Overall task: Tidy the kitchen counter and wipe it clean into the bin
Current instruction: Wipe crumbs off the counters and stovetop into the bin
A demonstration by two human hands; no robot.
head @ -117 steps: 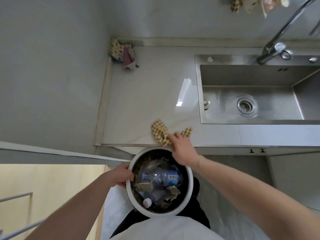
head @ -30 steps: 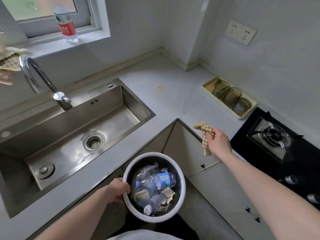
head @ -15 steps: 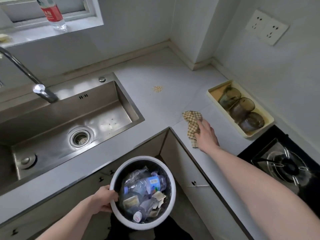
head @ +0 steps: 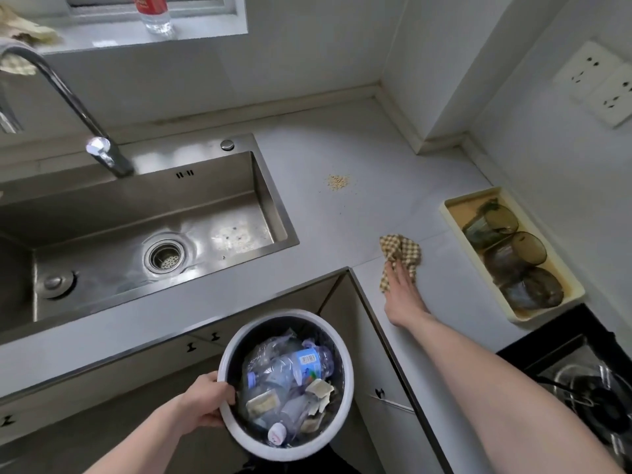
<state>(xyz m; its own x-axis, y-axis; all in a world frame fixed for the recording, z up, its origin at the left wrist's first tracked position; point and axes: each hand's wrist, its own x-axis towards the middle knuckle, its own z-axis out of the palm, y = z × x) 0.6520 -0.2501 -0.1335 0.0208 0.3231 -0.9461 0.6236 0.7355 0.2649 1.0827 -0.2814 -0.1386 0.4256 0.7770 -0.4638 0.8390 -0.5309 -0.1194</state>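
While right hand (head: 402, 292) presses flat-fingered on cloth (head: 400, 256) at counter (head: 342, 217) corner, left hand (head: 205, 403) grips bin (head: 345, 378) rim.

Bin sits lower centre of frame, below counter edge, full of bottles and wrappers. Crumbs (head: 338, 182) lie upper centre, well apart from cloth. Tray (head: 451, 213) at right holds what look like three glasses; sink (head: 270, 206) at left.

Soft daylight comes from the window (head: 154, 1) far above the left hand (head: 201, 405). The sink (head: 239, 230) shows pale glare. Shadows stay faint. Wide-angle bending curves the edges; the forearm near the right hand (head: 403, 295) looks slightly blurred.
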